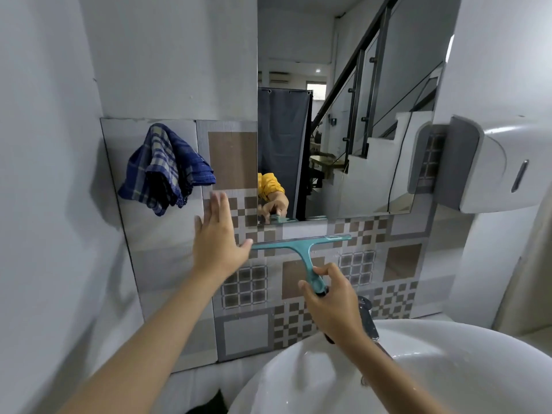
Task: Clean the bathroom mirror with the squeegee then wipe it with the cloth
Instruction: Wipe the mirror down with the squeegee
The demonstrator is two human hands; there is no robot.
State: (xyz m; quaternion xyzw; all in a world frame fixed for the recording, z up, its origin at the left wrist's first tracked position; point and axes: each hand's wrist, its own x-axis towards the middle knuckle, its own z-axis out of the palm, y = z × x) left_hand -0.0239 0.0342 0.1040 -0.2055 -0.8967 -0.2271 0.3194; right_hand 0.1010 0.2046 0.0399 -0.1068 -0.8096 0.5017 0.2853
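Observation:
The mirror [343, 115] hangs on the wall above the patterned tiles. A teal squeegee [301, 245] is held below the mirror's lower edge, blade level against the tiles. My right hand [328, 300] grips its handle from below. My left hand [216, 237] is open with fingers spread, its thumb touching the blade's left end. A blue checked cloth [162, 170] hangs on the wall to the left of the mirror, up and left of my left hand.
A white basin [433, 369] sits at the bottom right with a chrome tap [369, 319] behind my right wrist. A white and grey dispenser [490, 165] juts from the right wall beside the mirror. The left wall stands close.

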